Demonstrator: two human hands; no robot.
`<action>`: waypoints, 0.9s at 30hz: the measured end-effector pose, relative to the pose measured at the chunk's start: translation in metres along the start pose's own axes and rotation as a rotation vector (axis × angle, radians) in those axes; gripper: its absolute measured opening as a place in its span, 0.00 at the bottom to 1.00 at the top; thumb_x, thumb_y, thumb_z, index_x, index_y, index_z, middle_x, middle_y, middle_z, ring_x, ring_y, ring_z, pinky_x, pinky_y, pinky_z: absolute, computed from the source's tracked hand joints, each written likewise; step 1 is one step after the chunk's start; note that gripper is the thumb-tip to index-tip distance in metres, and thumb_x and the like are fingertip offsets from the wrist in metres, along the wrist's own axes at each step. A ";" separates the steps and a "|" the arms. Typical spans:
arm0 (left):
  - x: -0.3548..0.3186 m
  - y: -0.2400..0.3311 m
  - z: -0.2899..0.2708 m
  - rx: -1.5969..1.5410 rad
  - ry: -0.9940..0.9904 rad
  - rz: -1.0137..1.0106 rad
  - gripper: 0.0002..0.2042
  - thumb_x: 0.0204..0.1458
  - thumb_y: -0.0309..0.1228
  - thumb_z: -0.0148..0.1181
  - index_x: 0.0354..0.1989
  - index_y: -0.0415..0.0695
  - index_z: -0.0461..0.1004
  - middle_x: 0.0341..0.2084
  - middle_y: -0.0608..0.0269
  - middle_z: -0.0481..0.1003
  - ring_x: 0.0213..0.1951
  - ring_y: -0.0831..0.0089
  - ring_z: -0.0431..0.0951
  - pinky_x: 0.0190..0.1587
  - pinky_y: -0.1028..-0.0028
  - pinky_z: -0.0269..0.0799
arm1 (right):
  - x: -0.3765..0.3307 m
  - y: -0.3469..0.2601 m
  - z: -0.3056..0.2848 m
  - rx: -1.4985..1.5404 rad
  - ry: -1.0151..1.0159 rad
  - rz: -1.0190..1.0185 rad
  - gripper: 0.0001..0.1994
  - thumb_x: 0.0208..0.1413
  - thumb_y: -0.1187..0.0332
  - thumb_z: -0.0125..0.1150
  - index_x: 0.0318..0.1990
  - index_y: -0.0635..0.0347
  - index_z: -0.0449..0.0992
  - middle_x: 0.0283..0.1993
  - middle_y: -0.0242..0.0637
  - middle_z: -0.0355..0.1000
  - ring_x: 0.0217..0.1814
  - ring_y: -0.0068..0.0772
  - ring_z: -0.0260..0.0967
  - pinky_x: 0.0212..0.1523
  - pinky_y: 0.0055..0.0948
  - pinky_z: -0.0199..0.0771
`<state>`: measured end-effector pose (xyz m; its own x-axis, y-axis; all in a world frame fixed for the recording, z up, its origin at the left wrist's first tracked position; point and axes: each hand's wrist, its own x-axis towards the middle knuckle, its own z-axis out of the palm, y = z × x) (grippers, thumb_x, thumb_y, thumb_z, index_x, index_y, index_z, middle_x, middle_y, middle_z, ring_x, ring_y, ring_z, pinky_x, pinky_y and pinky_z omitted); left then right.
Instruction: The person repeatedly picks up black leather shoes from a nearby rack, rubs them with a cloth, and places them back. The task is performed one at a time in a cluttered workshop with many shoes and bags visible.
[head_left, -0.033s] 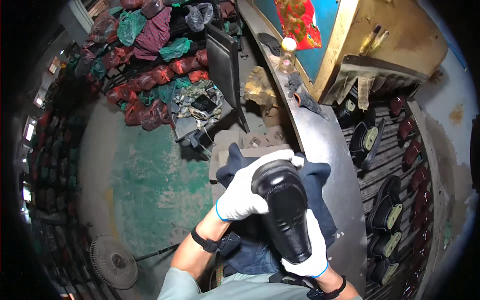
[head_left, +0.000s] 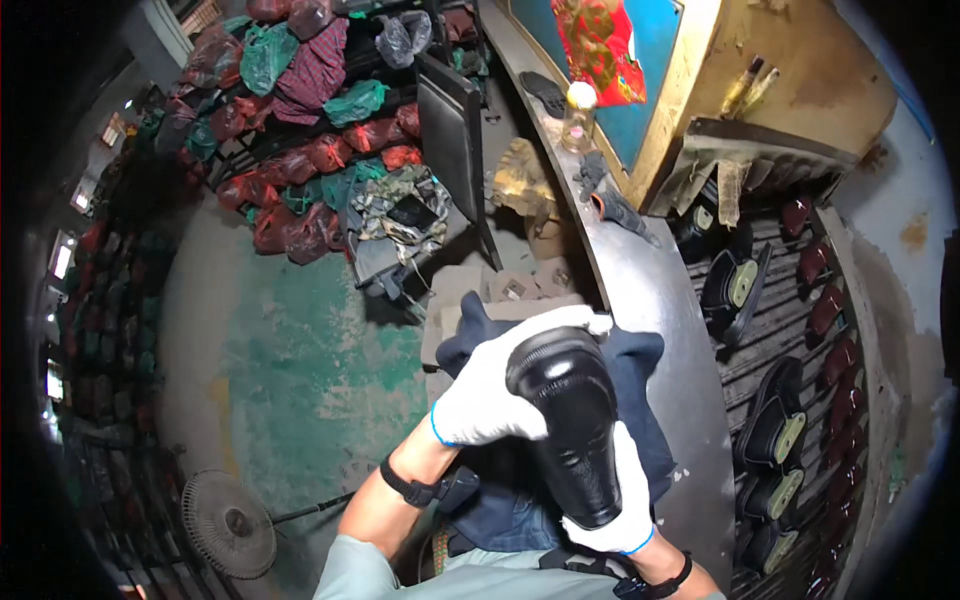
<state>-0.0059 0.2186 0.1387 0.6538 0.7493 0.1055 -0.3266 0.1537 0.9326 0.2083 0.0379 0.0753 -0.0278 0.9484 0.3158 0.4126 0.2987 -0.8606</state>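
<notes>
Between my two white-gloved hands is a glossy black leather shoe [head_left: 575,415], its rounded toe pointing away from me. My left hand [head_left: 492,392] is closed around the toe end, thumb on the upper and fingers over the sole edge at the far side. Around the near end on the right, my right hand [head_left: 622,500] grips the shoe, with its fingers partly hidden beneath. Dark blue cloth [head_left: 640,385] lies below and beyond the shoe, over a pale block-like stand [head_left: 455,300].
A metal ledge [head_left: 690,400] runs along my right, carrying a dark glove [head_left: 622,212] and a glass bottle [head_left: 578,125]. Beyond it, a slatted rack [head_left: 745,370] holds several black shoes [head_left: 775,410] and maroon pieces. At left are a fan [head_left: 230,525] and a cloth-laden chair [head_left: 450,130].
</notes>
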 end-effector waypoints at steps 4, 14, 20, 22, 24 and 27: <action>0.000 0.078 0.018 0.615 -0.047 -0.024 0.45 0.46 0.39 0.87 0.75 0.41 0.74 0.65 0.52 0.81 0.62 0.62 0.83 0.69 0.62 0.77 | 0.046 0.002 0.009 0.073 -0.132 -0.024 0.45 0.46 0.62 0.80 0.73 0.66 0.68 0.66 0.53 0.75 0.68 0.55 0.73 0.73 0.49 0.69; -0.126 -0.124 0.078 1.461 -0.475 0.611 0.15 0.60 0.35 0.58 0.53 0.43 0.78 0.70 0.48 0.75 0.70 0.52 0.75 0.68 0.53 0.74 | 0.104 0.069 -0.026 1.294 -0.251 0.489 0.51 0.59 0.71 0.73 0.86 0.69 0.48 0.69 0.44 0.74 0.67 0.35 0.72 0.66 0.33 0.74; -0.150 -0.202 0.085 2.834 -0.709 0.813 0.30 0.82 0.40 0.29 0.85 0.38 0.55 0.87 0.53 0.52 0.85 0.64 0.54 0.87 0.56 0.36 | 0.164 0.032 -0.040 0.479 -0.443 0.372 0.18 0.68 0.64 0.71 0.58 0.68 0.87 0.46 0.30 0.84 0.46 0.18 0.77 0.48 0.22 0.79; -0.163 -0.207 0.086 2.636 -0.609 0.613 0.29 0.79 0.38 0.34 0.83 0.40 0.58 0.84 0.54 0.56 0.83 0.65 0.58 0.84 0.58 0.46 | 0.165 -0.008 -0.064 0.373 -0.698 0.387 0.20 0.62 0.67 0.76 0.58 0.70 0.86 0.46 0.37 0.86 0.45 0.29 0.82 0.51 0.32 0.81; -0.181 -0.224 0.086 2.127 -0.515 0.336 0.28 0.74 0.34 0.42 0.82 0.45 0.62 0.79 0.58 0.65 0.76 0.70 0.68 0.78 0.65 0.64 | 0.148 -0.050 -0.097 0.188 -0.875 0.130 0.21 0.59 0.63 0.79 0.55 0.67 0.87 0.39 0.38 0.83 0.41 0.35 0.80 0.46 0.34 0.80; -0.189 -0.243 0.095 1.517 -0.444 -0.068 0.28 0.70 0.32 0.47 0.79 0.47 0.67 0.74 0.60 0.73 0.71 0.69 0.75 0.75 0.66 0.70 | 0.094 -0.075 -0.116 0.238 -1.034 -0.323 0.19 0.58 0.59 0.78 0.54 0.59 0.89 0.35 0.40 0.74 0.36 0.45 0.73 0.41 0.39 0.75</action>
<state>0.0144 -0.0213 -0.0751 0.8663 0.4861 -0.1149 0.4910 -0.7866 0.3745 0.2801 0.0924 0.2154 -0.8947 0.4211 0.1488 0.0665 0.4551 -0.8880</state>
